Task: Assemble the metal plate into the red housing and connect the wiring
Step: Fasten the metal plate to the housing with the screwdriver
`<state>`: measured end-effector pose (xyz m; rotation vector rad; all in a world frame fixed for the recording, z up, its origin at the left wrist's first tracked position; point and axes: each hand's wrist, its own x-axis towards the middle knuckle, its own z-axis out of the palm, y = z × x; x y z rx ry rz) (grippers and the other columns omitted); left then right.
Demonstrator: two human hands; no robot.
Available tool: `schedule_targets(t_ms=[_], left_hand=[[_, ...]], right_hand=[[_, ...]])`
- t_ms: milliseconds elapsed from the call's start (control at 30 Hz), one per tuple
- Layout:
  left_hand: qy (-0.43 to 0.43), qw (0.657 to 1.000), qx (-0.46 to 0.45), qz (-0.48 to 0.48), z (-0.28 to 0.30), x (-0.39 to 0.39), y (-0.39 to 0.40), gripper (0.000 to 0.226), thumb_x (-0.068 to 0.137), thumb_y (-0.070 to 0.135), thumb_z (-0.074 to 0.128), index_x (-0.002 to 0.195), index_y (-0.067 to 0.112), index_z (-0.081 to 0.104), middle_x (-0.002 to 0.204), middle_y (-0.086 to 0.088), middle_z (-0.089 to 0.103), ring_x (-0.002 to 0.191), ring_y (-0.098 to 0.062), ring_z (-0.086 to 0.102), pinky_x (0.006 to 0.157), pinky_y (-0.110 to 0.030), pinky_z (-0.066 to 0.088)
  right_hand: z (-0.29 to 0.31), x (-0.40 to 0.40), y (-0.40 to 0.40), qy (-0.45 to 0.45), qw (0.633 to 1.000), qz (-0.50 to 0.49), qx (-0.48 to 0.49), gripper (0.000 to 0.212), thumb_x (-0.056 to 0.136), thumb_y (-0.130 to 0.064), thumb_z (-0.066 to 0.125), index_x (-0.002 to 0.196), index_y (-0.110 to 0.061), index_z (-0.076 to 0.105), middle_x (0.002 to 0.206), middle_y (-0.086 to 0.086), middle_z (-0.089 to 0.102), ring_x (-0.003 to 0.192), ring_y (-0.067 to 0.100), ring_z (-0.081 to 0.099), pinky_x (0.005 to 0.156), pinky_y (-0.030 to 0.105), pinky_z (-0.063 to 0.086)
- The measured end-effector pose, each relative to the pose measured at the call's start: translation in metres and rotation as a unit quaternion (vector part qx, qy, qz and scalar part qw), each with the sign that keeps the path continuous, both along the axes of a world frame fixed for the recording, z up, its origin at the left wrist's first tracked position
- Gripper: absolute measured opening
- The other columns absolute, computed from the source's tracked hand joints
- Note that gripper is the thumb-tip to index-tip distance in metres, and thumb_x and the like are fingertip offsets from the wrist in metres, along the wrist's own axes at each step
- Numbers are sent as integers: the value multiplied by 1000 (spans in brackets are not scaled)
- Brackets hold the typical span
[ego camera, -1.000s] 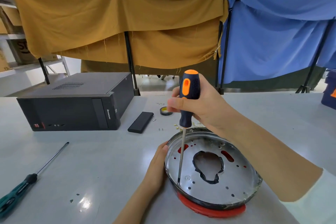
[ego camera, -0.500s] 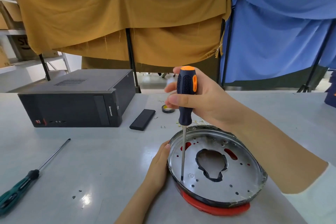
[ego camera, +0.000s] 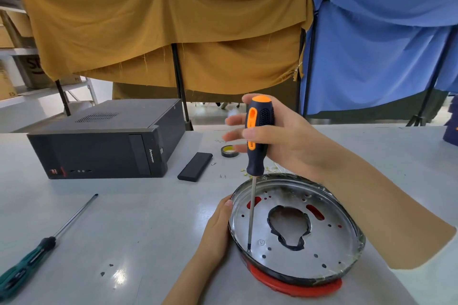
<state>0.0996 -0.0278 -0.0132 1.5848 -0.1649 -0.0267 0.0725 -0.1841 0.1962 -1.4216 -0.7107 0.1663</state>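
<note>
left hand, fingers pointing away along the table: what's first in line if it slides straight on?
The left hand already rests against the metal plate rim. Straight ahead, likely the black flat case; depth is unclear.

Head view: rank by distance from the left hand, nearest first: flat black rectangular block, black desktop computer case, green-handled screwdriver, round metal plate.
From the left hand:
1. Round metal plate, touching it, just to its right.
2. Flat black rectangular block, farther back on the table.
3. Black desktop computer case, back left, and green-handled screwdriver, front left: too close to call.
</note>
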Motion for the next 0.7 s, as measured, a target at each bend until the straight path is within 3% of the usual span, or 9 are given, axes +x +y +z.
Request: schedule_targets(t_ms=[100, 167, 233, 333, 400, 467, 567, 633, 700], left_hand=[[-4, 1000, 1, 4, 1, -2, -1, 39, 101, 48, 35, 118, 30, 66, 118, 7, 70, 115, -12, 62, 105, -42, 45], [0, 1000, 0, 8, 2, -3, -1, 42, 95, 52, 36, 116, 34, 66, 117, 10, 70, 113, -8, 63, 105, -42, 44], [0, 1000, 9, 9, 2, -3, -1, 43, 92, 55, 35, 114, 36, 66, 116, 11, 70, 113, -8, 63, 105, -42, 44], [5, 1000, 16, 12, 1, -2, 0, 45, 90, 59, 35, 115, 38, 66, 116, 12, 70, 113, -8, 63, 106, -44, 44], [10, 1000, 19, 9, 1, -1, 0, 48, 90, 61, 35, 118, 37, 64, 119, 12, 69, 115, -9, 62, 107, -44, 43], [14, 1000, 19, 7, 1, 0, -1, 51, 90, 62, 35, 121, 34, 64, 122, 9, 68, 119, -13, 60, 108, -46, 42], [11, 1000, 22, 11, 0, 0, -1, 52, 89, 65, 35, 121, 34, 63, 123, 8, 67, 120, -14, 60, 108, -47, 41], [15, 1000, 17, 11, 0, 1, -1, 51, 88, 66, 36, 119, 36, 65, 122, 9, 68, 119, -14, 60, 108, -47, 41], [13, 1000, 18, 13, -1, 1, -1, 51, 87, 67, 36, 117, 38, 65, 120, 10, 69, 117, -12, 61, 107, -46, 42]], right_hand=[[-3, -5, -9, -8, 998, 62, 8, 45, 81, 0, 54, 124, -14, 49, 111, 6, 67, 103, 30, 65, 97, 47, 49], [-6, -6, -9, -49, 999, 0, -18, 37, 81, -7, 66, 116, -13, 55, 106, 3, 69, 98, 28, 67, 90, 43, 53], [-7, -6, -5, -80, 989, -111, -48, 44, 70, -20, 80, 106, -18, 54, 91, -6, 70, 87, 23, 70, 83, 42, 57], [-10, -3, -1, -97, 974, -193, -71, 50, 64, -27, 83, 100, -26, 49, 78, -8, 62, 74, 16, 67, 69, 30, 58], [-14, -1, -2, -56, 989, -132, -36, 57, 66, -21, 84, 110, -26, 49, 90, -1, 62, 86, 18, 64, 81, 36, 57], [-13, -3, -7, -5, 999, -9, 31, 55, 76, -5, 66, 124, -23, 48, 106, 4, 65, 102, 24, 64, 94, 44, 51], [-14, -7, -15, -11, 996, 85, 34, 55, 82, 1, 51, 133, -17, 46, 119, 9, 64, 110, 32, 62, 98, 46, 48], [-14, -9, -13, -43, 998, 52, 10, 46, 83, -8, 60, 128, -13, 51, 114, 7, 67, 105, 30, 65, 91, 39, 52], [-14, -11, -6, -72, 996, -41, -12, 43, 75, -20, 71, 114, -12, 56, 98, 2, 72, 89, 24, 71, 79, 31, 56]])
